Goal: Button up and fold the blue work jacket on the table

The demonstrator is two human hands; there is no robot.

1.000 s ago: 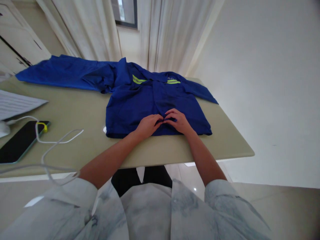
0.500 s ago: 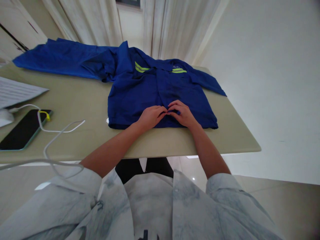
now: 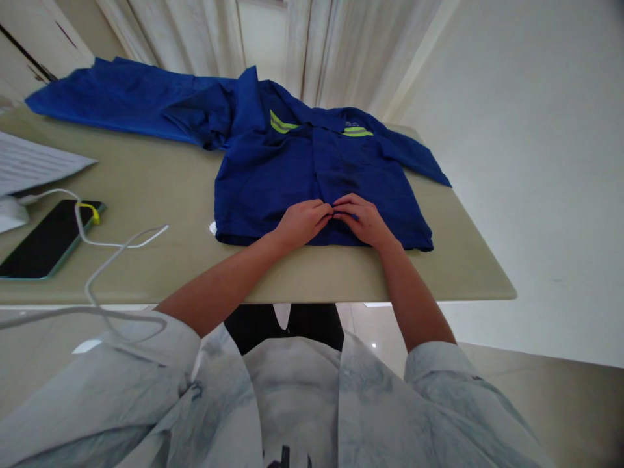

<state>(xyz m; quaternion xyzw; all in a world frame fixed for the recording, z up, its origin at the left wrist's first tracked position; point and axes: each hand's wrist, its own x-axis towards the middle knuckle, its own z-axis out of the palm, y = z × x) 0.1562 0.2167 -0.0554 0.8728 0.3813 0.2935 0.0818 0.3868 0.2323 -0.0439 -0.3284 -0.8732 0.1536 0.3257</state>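
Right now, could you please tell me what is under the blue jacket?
The blue jacket lies on the beige table, left hand and right hand pinching its front. A small white scrap peeks from its near-left corner; anything else beneath is covered.

No legible text anywhere. Candidates:
- White paper sheet (image 3: 34, 166), left edge of the beige surface (image 3: 160, 195): printed lines, too small and skewed to read.
- Blue cloth work jacket (image 3: 273, 182), far right part of the surface: small pale mark (image 3: 350, 123) just above a yellow-green chest stripe (image 3: 358, 132). It could be lettering or a logo, but it's blurred and no characters resolve.
- Black slab phone (image 3: 46, 237), near the front left edge: screen dark, nothing readable.
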